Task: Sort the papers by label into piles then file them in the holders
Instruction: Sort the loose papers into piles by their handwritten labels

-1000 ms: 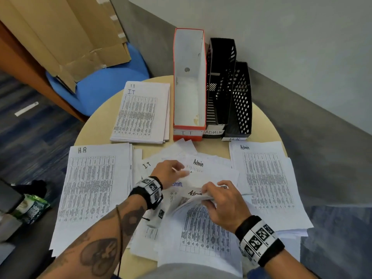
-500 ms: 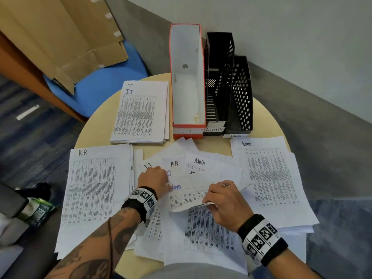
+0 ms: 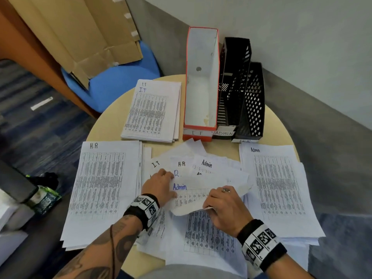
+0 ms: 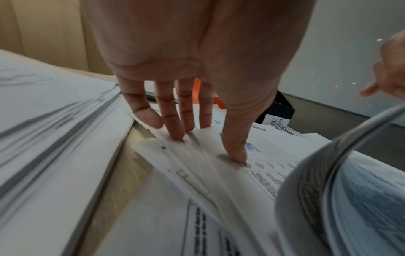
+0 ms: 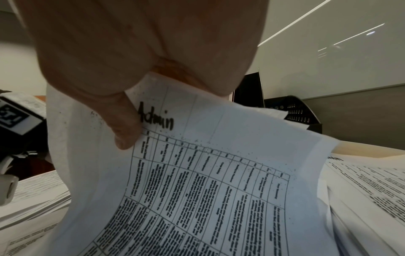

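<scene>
Orange-edged white cardboard holder (image 3: 201,81) labelled IT: nothing inside. Two black perforated plastic holders (image 3: 241,87) beside it, labelled ADMIN and HR: contents not clear. Sorted white printed piles on round beige counter (image 3: 279,127): IT pile (image 3: 153,111), H.R pile (image 3: 100,186), Admin pile (image 3: 279,188). Unsorted fanned sheets (image 3: 201,168) in middle. Left hand (image 3: 161,186) flat, straight fingers (image 4: 173,119) pressing fan. Right hand (image 3: 225,208) curled, pinching lifted sheet marked Admin (image 5: 208,173).

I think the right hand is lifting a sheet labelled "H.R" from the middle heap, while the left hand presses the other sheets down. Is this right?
Not quite. The sheet that the right hand pinches is labelled "Admin", as the right wrist view shows. The left hand does press the middle heap down.
</scene>
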Demonstrator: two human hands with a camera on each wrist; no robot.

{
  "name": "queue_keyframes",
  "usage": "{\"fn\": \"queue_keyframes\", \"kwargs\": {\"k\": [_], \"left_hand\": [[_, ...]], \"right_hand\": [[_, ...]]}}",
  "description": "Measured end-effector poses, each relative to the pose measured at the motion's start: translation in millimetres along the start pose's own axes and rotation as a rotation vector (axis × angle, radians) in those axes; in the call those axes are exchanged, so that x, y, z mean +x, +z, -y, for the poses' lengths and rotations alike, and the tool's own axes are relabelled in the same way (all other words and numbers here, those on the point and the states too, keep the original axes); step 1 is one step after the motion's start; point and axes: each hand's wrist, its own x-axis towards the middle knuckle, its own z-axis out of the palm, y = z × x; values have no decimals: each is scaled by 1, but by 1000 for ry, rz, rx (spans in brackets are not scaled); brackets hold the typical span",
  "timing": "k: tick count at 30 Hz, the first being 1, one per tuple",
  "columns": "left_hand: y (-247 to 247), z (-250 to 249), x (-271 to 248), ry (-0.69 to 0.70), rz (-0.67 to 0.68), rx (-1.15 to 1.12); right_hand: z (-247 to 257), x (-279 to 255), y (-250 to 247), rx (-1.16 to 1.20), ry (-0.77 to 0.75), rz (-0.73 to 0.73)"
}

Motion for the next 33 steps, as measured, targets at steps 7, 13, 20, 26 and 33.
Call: {"fn": "queue_keyframes", "kwargs": {"k": [7, 13, 20, 26, 33], "left_hand": [[-1, -10, -21, 30, -223, -9], [-12, -22, -43, 36, -138, -357], [-41, -28, -67, 325, 295, -884], [-20, 1, -16, 4, 0, -514], [14, 11, 4, 78, 21, -90]], "right_hand": [[5, -2, -2, 21, 15, -51], [7, -2, -5, 52, 30, -68], [9, 1, -10, 52, -5, 37], [16, -1, -15, 14, -14, 59], [19, 4, -28, 8, 45, 73]]}}
